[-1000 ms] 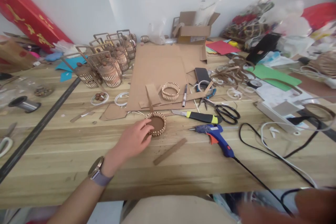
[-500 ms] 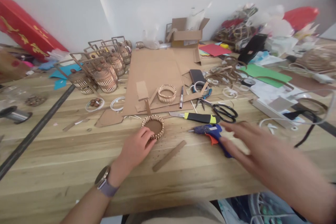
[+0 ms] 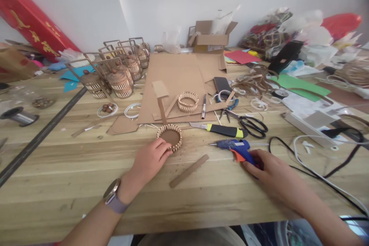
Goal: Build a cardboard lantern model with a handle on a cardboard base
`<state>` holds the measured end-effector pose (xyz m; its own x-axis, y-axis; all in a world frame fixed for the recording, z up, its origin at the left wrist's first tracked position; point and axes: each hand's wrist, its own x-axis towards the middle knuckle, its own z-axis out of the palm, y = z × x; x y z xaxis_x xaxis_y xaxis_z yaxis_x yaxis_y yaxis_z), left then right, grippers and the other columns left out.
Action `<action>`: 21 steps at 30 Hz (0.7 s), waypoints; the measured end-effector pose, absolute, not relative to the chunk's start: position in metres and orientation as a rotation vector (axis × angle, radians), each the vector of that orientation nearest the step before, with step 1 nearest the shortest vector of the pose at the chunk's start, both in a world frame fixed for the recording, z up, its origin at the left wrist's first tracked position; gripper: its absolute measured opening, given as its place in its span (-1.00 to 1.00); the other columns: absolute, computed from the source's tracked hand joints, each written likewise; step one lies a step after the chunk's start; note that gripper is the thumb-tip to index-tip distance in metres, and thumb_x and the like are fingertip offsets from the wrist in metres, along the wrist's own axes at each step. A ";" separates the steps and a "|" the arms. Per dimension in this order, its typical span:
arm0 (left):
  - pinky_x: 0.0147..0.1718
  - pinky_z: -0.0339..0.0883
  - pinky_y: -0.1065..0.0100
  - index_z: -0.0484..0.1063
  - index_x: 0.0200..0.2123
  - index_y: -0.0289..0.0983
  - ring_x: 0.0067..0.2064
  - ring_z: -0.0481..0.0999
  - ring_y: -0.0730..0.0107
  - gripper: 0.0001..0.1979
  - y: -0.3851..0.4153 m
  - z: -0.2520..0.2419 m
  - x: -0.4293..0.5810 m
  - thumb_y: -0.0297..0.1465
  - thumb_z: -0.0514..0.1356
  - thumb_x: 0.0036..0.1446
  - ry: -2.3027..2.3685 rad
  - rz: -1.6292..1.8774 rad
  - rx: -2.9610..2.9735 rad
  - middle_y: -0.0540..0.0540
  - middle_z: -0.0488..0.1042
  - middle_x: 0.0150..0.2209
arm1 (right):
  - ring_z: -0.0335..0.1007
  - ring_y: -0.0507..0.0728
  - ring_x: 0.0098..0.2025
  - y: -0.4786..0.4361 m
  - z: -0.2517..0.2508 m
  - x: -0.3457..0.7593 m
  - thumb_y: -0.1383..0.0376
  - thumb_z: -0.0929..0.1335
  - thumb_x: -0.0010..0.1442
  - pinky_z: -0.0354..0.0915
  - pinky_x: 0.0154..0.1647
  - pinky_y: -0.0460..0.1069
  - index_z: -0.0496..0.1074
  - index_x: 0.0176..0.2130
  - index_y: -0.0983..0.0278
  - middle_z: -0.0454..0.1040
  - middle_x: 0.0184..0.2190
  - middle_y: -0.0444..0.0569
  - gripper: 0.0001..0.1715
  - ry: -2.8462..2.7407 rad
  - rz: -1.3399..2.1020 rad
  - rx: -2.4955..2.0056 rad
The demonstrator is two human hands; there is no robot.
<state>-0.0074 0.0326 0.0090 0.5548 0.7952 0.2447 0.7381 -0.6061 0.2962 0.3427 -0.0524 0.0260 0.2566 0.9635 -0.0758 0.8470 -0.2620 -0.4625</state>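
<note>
My left hand (image 3: pixel 150 159), with a watch on its wrist, rests on the wooden table (image 3: pixel 86 177) and its fingers hold the near rim of a small round basket base (image 3: pixel 170 137) made of brown card and pale sticks. My right hand (image 3: pixel 271 171) lies over the handle of a blue glue gun (image 3: pixel 235 147) with an orange trigger, fingers closing round it. The gun's nozzle points left. A flat wooden strip (image 3: pixel 188 170) lies between my two hands.
A yellow-and-black utility knife (image 3: pixel 223 130) and black scissors (image 3: pixel 250 123) lie behind the gun. Cardboard sheets (image 3: pixel 175 80) carry a second stick ring (image 3: pixel 188 101) and a marker (image 3: pixel 203 106). Finished small lanterns (image 3: pixel 115 78) stand back left. Cables (image 3: pixel 311 165) trail right.
My right hand came in from the lower right, swept across the table and settled on the glue gun's handle. My left hand stayed on the basket base.
</note>
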 end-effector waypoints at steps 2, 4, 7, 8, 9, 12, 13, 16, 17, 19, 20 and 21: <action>-0.36 0.40 0.35 0.53 -0.13 -0.19 -0.25 0.57 0.29 -0.77 0.032 0.008 -0.006 -0.35 0.06 0.36 1.317 0.534 2.631 -0.09 0.54 -0.15 | 0.50 0.30 -0.36 -0.052 0.041 0.336 -0.02 0.31 -0.03 0.40 -0.28 0.16 0.44 -0.31 0.17 0.57 -0.40 0.06 -0.62 -1.577 0.650 -2.177; -0.36 0.40 0.34 0.52 -0.10 -0.20 -0.25 0.55 0.28 -0.78 0.031 0.008 -0.004 -0.38 0.07 0.35 1.325 0.534 2.644 -0.11 0.52 -0.11 | 0.49 0.28 -0.33 -0.054 0.052 0.328 0.00 0.34 -0.07 0.40 -0.29 0.14 0.44 -0.33 0.15 0.57 -0.36 0.03 -0.64 -1.488 0.804 -2.058; -0.23 0.44 0.24 0.53 -0.11 -0.22 -0.15 0.51 0.20 -0.82 0.030 0.010 -0.002 -0.40 0.15 0.30 1.360 0.604 2.706 -0.17 0.47 -0.01 | 0.47 0.25 -0.29 -0.060 0.056 0.316 0.04 0.41 -0.11 0.39 -0.33 0.08 0.44 -0.33 0.17 0.56 -0.33 0.01 -0.66 -1.297 1.050 -1.869; -0.13 0.43 0.16 0.54 -0.11 -0.22 -0.07 0.47 0.13 -0.83 0.030 0.011 -0.002 -0.38 0.20 0.26 1.374 0.644 2.733 -0.20 0.45 0.03 | 0.46 0.23 -0.31 -0.061 0.055 0.312 0.05 0.44 -0.12 0.38 -0.35 0.06 0.44 -0.34 0.18 0.55 -0.36 0.00 -0.65 -1.235 1.129 -1.834; -0.05 0.39 0.06 0.54 -0.11 -0.22 0.00 0.42 0.05 -0.82 0.030 0.012 -0.001 -0.37 0.26 0.21 1.387 0.684 2.753 -0.22 0.43 0.07 | 0.44 0.20 -0.34 -0.062 0.053 0.307 0.06 0.46 -0.13 0.36 -0.36 0.03 0.46 -0.34 0.20 0.53 -0.39 -0.01 -0.64 -1.187 1.202 -1.802; 0.08 0.25 -0.13 0.55 -0.11 -0.18 0.10 0.28 -0.08 -0.75 0.034 0.012 -0.002 -0.36 0.36 0.11 1.368 0.746 2.758 -0.18 0.46 0.07 | 0.33 0.10 -0.44 -0.057 0.047 0.290 0.02 0.48 -0.08 0.28 -0.43 -0.02 0.49 -0.38 0.25 0.45 -0.48 -0.06 -0.62 -1.144 1.368 -1.667; 0.10 0.22 -0.14 0.55 -0.12 -0.18 0.11 0.27 -0.09 -0.75 0.036 0.011 -0.002 -0.37 0.37 0.09 1.335 0.752 2.749 -0.16 0.49 0.03 | 0.30 0.08 -0.45 -0.053 0.045 0.285 0.00 0.48 -0.07 0.26 -0.45 -0.03 0.49 -0.39 0.25 0.43 -0.50 -0.07 -0.60 -1.169 1.396 -1.619; 0.12 0.19 -0.13 0.55 -0.16 -0.20 0.11 0.26 -0.07 -0.79 0.042 0.007 -0.004 -0.40 0.37 0.09 1.214 0.769 2.732 -0.09 0.56 -0.12 | 0.28 0.07 -0.47 -0.038 0.042 0.270 -0.06 0.47 -0.04 0.26 -0.45 -0.03 0.51 -0.37 0.26 0.42 -0.52 -0.10 -0.55 -1.389 1.400 -1.543; 0.12 0.19 -0.12 0.55 -0.18 -0.21 0.11 0.26 -0.06 -0.81 0.044 0.006 -0.005 -0.41 0.37 0.09 1.185 0.777 2.732 -0.08 0.56 -0.16 | 0.30 0.07 -0.46 -0.033 0.041 0.266 -0.06 0.46 -0.01 0.29 -0.43 -0.03 0.53 -0.34 0.25 0.45 -0.50 -0.10 -0.56 -1.484 1.373 -1.517; 0.10 0.20 -0.10 0.55 -0.21 -0.21 0.10 0.26 -0.05 -0.86 0.046 0.005 -0.007 -0.42 0.35 0.11 1.155 0.792 2.733 -0.06 0.56 -0.21 | 0.37 0.10 -0.41 -0.025 0.038 0.259 -0.03 0.42 0.06 0.35 -0.35 -0.01 0.56 -0.26 0.24 0.51 -0.44 -0.08 -0.58 -1.648 1.311 -1.456; 0.10 0.20 -0.10 0.55 -0.22 -0.21 0.09 0.26 -0.05 -0.88 0.047 0.006 -0.007 -0.43 0.34 0.13 1.142 0.795 2.737 -0.06 0.56 -0.24 | 0.41 0.12 -0.37 -0.023 0.037 0.256 -0.02 0.40 0.09 0.38 -0.31 0.01 0.56 -0.22 0.24 0.54 -0.40 -0.07 -0.58 -1.711 1.282 -1.431; 0.09 0.21 -0.10 0.55 -0.23 -0.22 0.09 0.25 -0.05 -0.90 0.048 0.006 -0.008 -0.44 0.33 0.14 1.130 0.793 2.744 -0.06 0.56 -0.26 | 0.44 0.15 -0.33 -0.022 0.035 0.254 0.00 0.39 0.11 0.40 -0.27 0.02 0.56 -0.19 0.24 0.57 -0.35 -0.05 -0.59 -1.760 1.250 -1.419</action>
